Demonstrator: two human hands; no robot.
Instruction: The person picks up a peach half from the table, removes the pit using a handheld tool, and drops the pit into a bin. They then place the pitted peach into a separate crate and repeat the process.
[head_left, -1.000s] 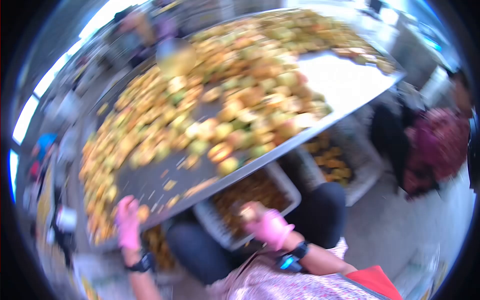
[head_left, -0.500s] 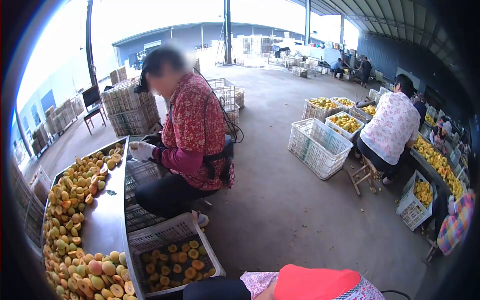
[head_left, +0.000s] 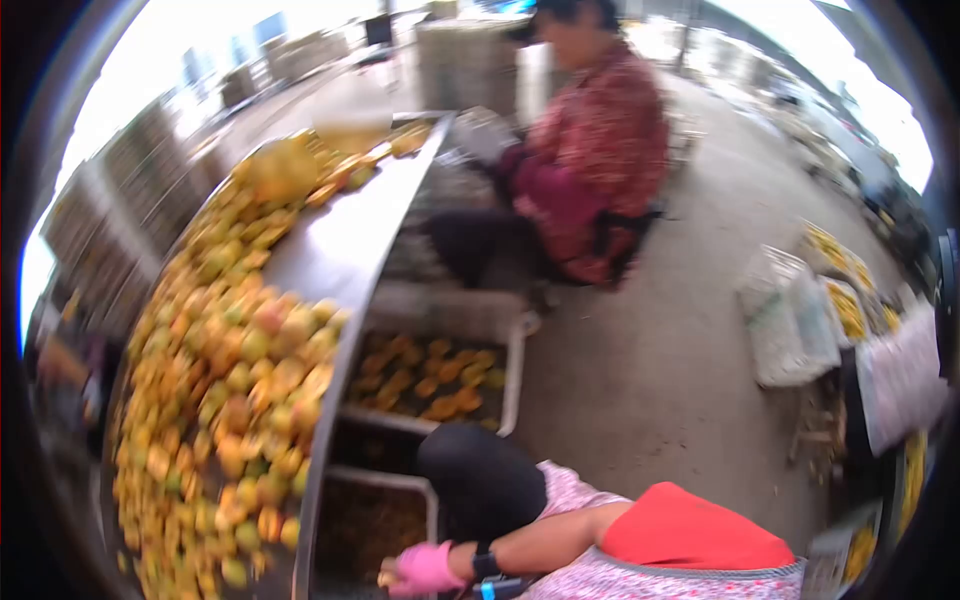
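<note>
My right hand (head_left: 425, 570), in a pink glove with a dark band at the wrist, is low in the view, at the edge of a crate (head_left: 432, 490) holding dark orange pieces. Its fingers are bent together around something small and yellowish at the tips, too blurred to name. Left of it, a metal-rimmed table (head_left: 325, 260) bears a heap of halved and whole apricot-like fruits (head_left: 240, 400). Another crate (head_left: 512, 370) with fruit halves stands just beyond my dark-clad knee (head_left: 480, 480). My left hand is out of view.
A co-worker in a red patterned top (head_left: 600, 150) sits farther along the table, a gloved hand (head_left: 485, 135) at its edge. Stacked crates (head_left: 465, 70) rise behind. At right are a white crate (head_left: 790, 315), fruit crates and another person's pale back (head_left: 900, 375). Far left, a blurred arm (head_left: 65, 360) shows.
The view has swung left and down, so the table and co-worker sit farther right. My pink-gloved right hand and the near crate have come into sight.
</note>
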